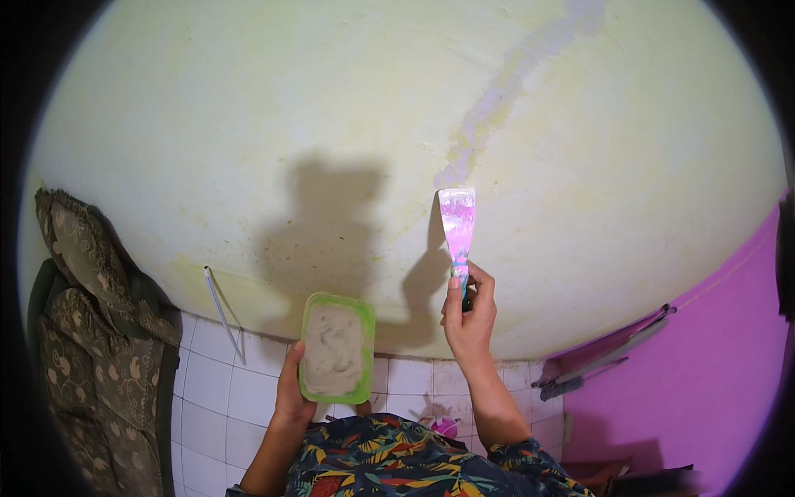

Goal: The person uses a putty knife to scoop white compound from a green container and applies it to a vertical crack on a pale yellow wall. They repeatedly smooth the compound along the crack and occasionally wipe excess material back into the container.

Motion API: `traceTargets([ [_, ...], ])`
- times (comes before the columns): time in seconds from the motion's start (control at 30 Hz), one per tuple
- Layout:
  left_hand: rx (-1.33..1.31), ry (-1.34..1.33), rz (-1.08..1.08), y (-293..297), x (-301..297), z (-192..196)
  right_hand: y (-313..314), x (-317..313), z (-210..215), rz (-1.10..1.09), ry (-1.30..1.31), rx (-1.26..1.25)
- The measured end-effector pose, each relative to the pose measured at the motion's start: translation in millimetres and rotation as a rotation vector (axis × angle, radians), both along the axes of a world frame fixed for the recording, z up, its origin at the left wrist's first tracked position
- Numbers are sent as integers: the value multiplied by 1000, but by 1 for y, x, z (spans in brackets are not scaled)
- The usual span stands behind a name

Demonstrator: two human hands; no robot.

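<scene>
A putty knife [458, 217], its flared blade uppermost and mottled white and pink, stands upright in the right hand [470, 319]. The left hand [293, 388] holds a rounded rectangular green tub [369, 331] containing unevenly swirled grey-beige paste [333, 358].

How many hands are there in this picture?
2. The left hand is below the middle, holding the green tub; the right hand is farther right, gripping the scraper. The tub hides part of the left hand.
</scene>
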State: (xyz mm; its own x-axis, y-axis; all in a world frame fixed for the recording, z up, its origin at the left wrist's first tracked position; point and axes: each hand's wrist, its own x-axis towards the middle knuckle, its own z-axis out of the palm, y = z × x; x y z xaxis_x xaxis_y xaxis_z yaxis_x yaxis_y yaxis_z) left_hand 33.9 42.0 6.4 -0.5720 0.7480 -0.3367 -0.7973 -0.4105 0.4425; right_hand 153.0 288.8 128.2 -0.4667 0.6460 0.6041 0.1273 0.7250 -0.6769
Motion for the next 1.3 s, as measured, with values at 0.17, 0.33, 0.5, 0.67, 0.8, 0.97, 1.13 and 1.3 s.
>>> traceTargets([
  [0.17,4,24,-19,-4,-1,12,-4,-23,15,0,66,24],
  [0.33,-44,69,5,1,-2,-4,-8,-22,6,-61,-38,0],
  [0.5,-32,19,4,-2,-1,-2,-20,5,-34,-30,-20,-93],
  [0.67,-38,23,-8,-9,0,6,0,-8,-14,-7,97,151],
  [0.8,-10,53,-19,-4,-1,4,29,-16,-3,-80,-26,300],
  [0.97,-38,17,-7,0,2,-6,48,-7,-35,-157,-65,321],
  [1.13,-39,9,-31,-4,2,0,48,-16,-28,-55,16,228],
  [1.3,-88,34,-9,-3,5,2,50,-30,-30,-164,-62,250],
])
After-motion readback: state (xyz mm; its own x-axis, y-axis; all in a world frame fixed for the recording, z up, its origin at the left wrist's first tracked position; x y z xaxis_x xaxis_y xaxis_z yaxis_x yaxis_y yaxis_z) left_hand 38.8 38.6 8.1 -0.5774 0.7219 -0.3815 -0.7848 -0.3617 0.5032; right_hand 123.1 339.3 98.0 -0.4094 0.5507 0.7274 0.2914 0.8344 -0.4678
